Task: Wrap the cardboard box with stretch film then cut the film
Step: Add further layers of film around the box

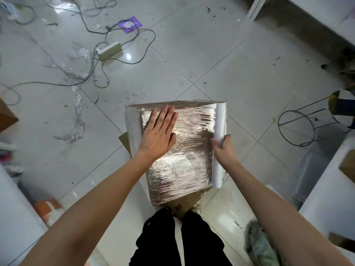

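We note loose film scraps (77, 120) and a power strip (110, 50) on the tiled floor (221, 54) at left. Centrally, the cardboard box (178, 150) stands on that floor before our feet, its top covered in stretch film. Our left hand (158, 131) lies flat on it, fingers extended. Our right hand (223, 148) is clamped around the film roll (220, 131) along the box's right edge.

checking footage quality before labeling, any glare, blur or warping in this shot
Head view: strong glare on the stretch film over the cardboard box, washing out its surface; a bright light spot on the floor tile; wide-angle bending at the edges, stretching the forearms; corners soft and blurred; left hand and right hand on the film roll stay reasonably sharp.
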Demonstrator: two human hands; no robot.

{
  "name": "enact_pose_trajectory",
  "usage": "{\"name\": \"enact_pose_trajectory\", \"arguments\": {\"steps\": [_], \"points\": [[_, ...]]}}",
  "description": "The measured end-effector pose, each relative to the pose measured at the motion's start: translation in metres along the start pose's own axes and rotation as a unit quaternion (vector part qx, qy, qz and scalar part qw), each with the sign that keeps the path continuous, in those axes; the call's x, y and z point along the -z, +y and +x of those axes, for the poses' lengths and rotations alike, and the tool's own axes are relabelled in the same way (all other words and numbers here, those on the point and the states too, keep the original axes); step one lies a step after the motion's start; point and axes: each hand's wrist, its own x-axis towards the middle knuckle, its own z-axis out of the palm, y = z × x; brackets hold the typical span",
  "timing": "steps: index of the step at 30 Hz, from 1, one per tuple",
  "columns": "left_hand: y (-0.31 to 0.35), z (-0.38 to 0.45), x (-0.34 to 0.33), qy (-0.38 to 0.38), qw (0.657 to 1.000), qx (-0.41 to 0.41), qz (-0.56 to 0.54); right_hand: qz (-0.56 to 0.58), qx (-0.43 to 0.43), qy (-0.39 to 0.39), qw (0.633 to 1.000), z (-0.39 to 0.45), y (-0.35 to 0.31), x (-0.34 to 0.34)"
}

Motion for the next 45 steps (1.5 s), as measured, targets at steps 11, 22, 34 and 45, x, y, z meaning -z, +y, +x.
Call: {"name": "enact_pose_trajectory", "arguments": {"steps": [11, 22, 34, 45], "points": [[0.002, 0.0, 0.006, 0.039, 0.996, -0.043, -0.061, -0.054, -0.033, 0.012, 0.998, 0.007, -0.005, -0.006], [0.032, 0.023, 0.005, 0.008, 0.995, -0.083, 0.051, -0.014, -0.046, -0.019, 0.999, 0.007, 0.007, -0.002], [0.037, 0.024, -0.01, 0.011, 0.997, -0.07, 0.022, -0.041, -0.028, -0.054, 0.997, 0.012, -0.006, -0.001], [0.044, -0.02, -0.021, -0.037, 0.993, -0.107, 0.038, -0.097, -0.002, -0.069, 0.993, 0.013, -0.012, -0.011]]}}
